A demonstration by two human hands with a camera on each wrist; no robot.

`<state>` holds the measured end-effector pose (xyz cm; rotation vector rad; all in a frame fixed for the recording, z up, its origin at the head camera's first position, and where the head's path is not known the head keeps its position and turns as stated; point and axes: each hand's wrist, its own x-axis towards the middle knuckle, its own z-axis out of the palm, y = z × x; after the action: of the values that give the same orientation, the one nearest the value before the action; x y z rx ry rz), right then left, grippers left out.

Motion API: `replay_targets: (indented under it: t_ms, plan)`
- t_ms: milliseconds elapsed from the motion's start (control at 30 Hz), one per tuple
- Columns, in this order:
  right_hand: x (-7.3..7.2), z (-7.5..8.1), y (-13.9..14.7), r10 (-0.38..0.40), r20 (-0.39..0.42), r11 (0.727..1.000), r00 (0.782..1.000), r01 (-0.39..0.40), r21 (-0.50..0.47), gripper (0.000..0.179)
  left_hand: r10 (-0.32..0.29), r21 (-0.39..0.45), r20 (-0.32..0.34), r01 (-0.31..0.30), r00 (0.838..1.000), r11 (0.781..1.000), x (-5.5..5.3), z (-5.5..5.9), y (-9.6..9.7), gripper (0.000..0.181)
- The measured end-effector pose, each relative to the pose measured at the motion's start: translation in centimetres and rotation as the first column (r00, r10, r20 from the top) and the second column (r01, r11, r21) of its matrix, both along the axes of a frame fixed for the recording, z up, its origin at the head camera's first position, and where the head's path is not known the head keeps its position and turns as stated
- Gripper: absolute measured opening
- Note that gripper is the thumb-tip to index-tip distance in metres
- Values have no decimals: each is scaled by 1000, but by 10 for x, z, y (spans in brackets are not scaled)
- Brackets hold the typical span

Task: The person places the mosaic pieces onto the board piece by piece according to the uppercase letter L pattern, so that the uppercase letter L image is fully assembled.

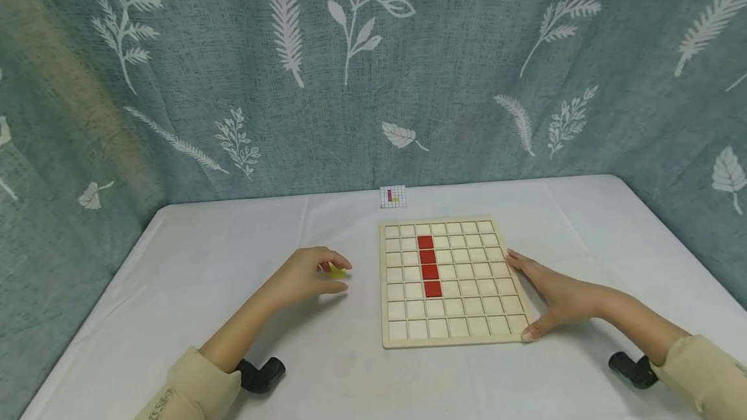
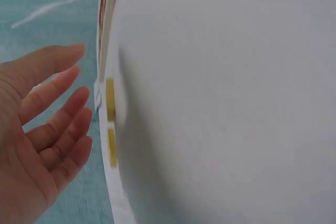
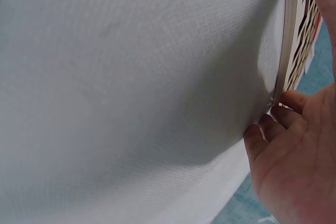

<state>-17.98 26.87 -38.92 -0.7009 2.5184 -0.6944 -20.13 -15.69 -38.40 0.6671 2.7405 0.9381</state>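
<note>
White counter [image 1: 233, 342] near its middle carries a wooden grid board [image 1: 452, 326] with four red tiles [image 1: 429, 265] inside. Right hand [image 1: 554, 293] lies flat against the board's edge. Left hand [image 1: 306, 274], fingers loosely bent, touches a half-hidden yellow piece [image 1: 338, 271].

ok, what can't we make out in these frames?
- Yellow piece: head view, the left hand covers part of it; shape and any contact unclear.
- Card: head view, too small to read the pattern.
- Board: right wrist view, edge-on and cut off; grid unreadable beside the right hand.
</note>
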Motion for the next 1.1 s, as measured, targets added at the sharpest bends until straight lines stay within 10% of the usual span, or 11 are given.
replay_targets:
  t_ms: [1100]
  plan:
    - [-1,-2,1,12,-13,1000,1000,-12,-8,128,102,33,32,-103,994,994,-16,-14,-11,31]
